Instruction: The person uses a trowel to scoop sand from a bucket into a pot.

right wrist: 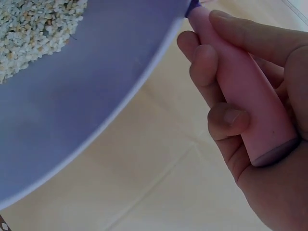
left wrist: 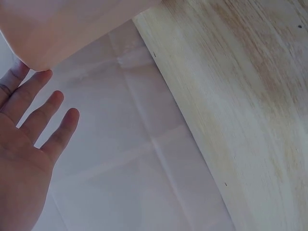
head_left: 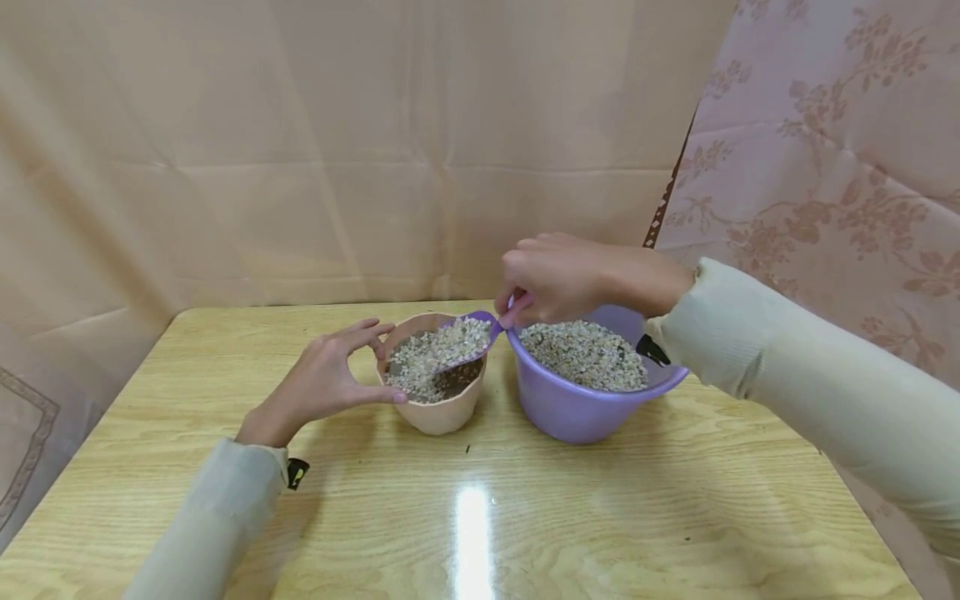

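In the head view my right hand (head_left: 558,279) holds a small garden trowel by its pink handle (right wrist: 250,96), fingers wrapped round it. The trowel's purple blade (head_left: 491,327), heaped with pale gravel (head_left: 468,337), tilts down over a peach flowerpot (head_left: 442,417). Gravel covers the pot's left part, while dark brown soil (head_left: 459,379) shows at the right. My left hand (head_left: 322,375) holds the pot's rim from the left, thumb at the front and fingers at the back. In the left wrist view two fingertips touch the pot's wall (left wrist: 72,24); the other fingers are spread.
A purple basin (head_left: 577,412) of gravel stands right of the pot, under my right wrist. Both stand on a wooden table (head_left: 360,517) with a few dark specks on it. A beige curtain (head_left: 337,167) hangs behind, and a flowered cloth (head_left: 847,167) at the right.
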{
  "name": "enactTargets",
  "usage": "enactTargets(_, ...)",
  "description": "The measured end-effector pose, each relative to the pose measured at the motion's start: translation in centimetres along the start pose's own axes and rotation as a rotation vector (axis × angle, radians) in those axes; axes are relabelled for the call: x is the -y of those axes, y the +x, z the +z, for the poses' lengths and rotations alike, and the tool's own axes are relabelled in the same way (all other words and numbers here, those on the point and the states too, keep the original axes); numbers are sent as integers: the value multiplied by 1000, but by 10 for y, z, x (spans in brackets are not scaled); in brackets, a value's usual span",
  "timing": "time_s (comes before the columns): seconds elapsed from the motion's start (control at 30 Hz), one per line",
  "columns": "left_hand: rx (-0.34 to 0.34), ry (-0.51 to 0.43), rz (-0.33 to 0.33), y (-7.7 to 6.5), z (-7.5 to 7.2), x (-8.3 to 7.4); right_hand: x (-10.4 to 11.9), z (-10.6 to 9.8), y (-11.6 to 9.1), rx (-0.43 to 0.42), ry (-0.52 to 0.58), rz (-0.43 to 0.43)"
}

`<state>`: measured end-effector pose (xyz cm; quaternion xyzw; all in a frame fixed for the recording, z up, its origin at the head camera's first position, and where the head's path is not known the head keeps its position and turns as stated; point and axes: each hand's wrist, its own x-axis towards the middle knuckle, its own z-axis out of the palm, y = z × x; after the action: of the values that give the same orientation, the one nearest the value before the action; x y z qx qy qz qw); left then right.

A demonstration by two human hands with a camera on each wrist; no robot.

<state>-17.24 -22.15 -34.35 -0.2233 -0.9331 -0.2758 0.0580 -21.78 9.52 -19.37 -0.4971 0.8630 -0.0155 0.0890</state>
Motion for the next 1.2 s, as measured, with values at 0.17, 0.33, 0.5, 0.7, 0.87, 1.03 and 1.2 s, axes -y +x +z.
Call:
enactTargets(0.17,-2,23,17,0,-1,-1,5,-6,2,41,-9,5)
enactTargets(0.33,3,28,24,0,-1,-1,9,-13,3,79,-17,2)
enactTargets(0.5,-1,34,33,0,0,-1,9,-19,1,76,-27,2)
enactTargets(0.7,6,50,36,1,-2,-1,7,-25,-5,57,0,-1)
enactTargets(0.87,20,52,29,2,-3,-1,3,-27,-10,46,23,-18)
enactTargets(1.03,27,64,32,3,-5,-1,0,-26,-13,37,36,-22)
enactTargets(1.2,28,94,49,4,-6,-1,-5,-22,-18,-10,119,-56)
